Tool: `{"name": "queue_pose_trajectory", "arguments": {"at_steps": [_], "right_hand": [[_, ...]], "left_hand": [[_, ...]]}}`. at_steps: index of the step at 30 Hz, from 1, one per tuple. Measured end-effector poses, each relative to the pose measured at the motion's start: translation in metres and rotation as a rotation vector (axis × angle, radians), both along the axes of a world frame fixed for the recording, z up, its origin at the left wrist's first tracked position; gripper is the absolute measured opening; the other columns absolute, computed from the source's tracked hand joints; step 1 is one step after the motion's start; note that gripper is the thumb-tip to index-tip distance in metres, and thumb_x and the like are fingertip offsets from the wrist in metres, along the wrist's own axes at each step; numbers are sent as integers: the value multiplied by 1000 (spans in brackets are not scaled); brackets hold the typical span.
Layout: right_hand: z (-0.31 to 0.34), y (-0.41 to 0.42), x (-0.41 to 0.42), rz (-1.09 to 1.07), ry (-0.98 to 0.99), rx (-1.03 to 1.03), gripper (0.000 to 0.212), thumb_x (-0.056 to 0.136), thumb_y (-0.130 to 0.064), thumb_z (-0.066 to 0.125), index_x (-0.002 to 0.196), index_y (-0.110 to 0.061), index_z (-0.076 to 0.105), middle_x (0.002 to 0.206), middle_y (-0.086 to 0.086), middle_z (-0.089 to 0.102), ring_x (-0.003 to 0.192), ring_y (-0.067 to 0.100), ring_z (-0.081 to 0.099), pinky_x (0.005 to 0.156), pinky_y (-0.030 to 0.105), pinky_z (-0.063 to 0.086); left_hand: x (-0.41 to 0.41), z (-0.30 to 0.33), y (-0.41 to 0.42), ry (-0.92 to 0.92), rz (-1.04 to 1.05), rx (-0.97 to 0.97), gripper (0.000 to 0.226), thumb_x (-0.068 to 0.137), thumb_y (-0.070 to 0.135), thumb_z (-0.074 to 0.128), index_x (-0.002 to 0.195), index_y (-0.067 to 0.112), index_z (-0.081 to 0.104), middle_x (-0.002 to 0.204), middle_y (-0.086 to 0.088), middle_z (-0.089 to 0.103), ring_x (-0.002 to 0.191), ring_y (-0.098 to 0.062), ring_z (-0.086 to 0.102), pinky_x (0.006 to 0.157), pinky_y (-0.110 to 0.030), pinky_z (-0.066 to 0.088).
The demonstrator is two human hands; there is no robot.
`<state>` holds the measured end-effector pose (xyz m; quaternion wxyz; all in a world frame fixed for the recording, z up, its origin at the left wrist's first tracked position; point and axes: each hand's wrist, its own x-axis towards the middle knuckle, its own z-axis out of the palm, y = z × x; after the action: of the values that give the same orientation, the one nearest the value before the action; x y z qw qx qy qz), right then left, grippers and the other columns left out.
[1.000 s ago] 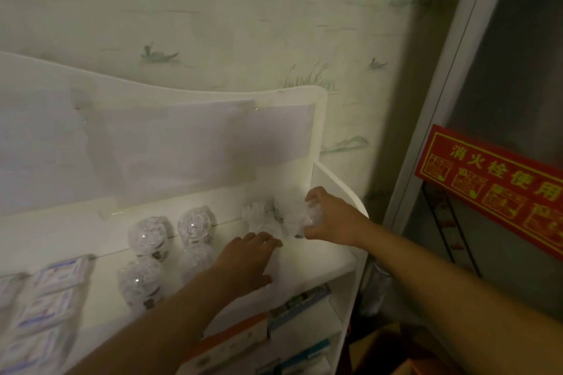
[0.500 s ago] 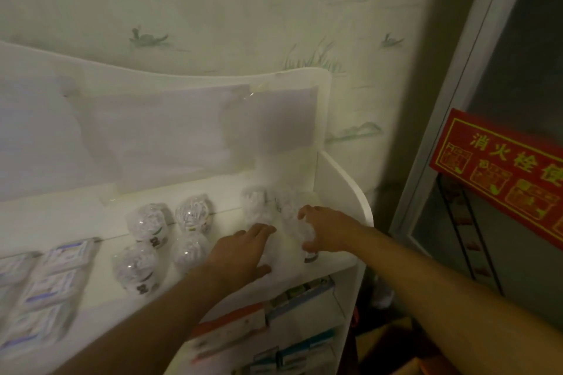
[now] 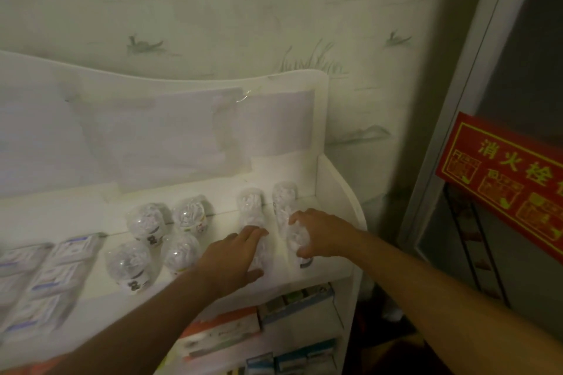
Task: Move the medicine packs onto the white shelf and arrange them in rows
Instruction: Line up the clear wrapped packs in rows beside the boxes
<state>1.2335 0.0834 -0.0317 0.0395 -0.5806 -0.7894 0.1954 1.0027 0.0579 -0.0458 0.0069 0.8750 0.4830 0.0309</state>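
Pressing flat, left hand (image 3: 233, 256) steadies one pack (image 3: 250, 213); right hand (image 3: 318, 233) grips another (image 3: 285, 207), both on shelf (image 3: 338, 189) far right. Risk: near ends overhang front edge; a nudge tips them off.

Wallpaper, a red sign and a dim corner beside the shelving

Pale wallpaper (image 3: 231, 3) covers the wall, printed with faint green ink-style sketches: a small boat-like shape (image 3: 143, 46) at the left and a tuft of grass (image 3: 307, 61) near the middle. To the right a light grey frame (image 3: 454, 100) runs up at a slant, bordering a dark panel (image 3: 530, 49). A red sign (image 3: 502, 173) with yellow Chinese characters and small diagram boxes is fixed across that panel. Below the sign, thin dark bars (image 3: 475, 253) run downward. The floor corner at bottom right is too dark to make out.
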Motion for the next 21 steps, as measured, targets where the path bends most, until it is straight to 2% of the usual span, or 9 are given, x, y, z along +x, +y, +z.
{"name": "queue_pose_trajectory", "arguments": {"at_steps": [9, 15, 21], "right_hand": [[-1, -3, -1, 14, 26, 2, 70, 80, -41, 72, 139, -31, 35, 140, 0, 42, 113, 22, 53, 90, 33, 49], [-1, -1, 1, 18, 11, -9, 73, 78, -48, 72, 138, -32, 35, 139, 0, 44, 116, 22, 52, 93, 37, 49], [-2, -1, -2, 22, 57, -3, 71, 78, -45, 75, 138, -28, 40, 139, 0, 47, 119, 22, 51, 96, 36, 46]], "left_hand": [[4, -3, -1, -26, -26, 25, 75, 86, 53, 56, 146, 28, 20, 152, 6, 24, 119, -19, 52, 88, -33, 51], [2, -1, -1, 11, -13, 49, 75, 87, 59, 50, 147, 29, 16, 154, 7, 21, 119, -18, 53, 89, -33, 51], [1, 1, -1, 31, -7, 32, 73, 89, 57, 49, 148, 30, 15, 154, 8, 20, 119, -18, 54, 87, -34, 52]]}}
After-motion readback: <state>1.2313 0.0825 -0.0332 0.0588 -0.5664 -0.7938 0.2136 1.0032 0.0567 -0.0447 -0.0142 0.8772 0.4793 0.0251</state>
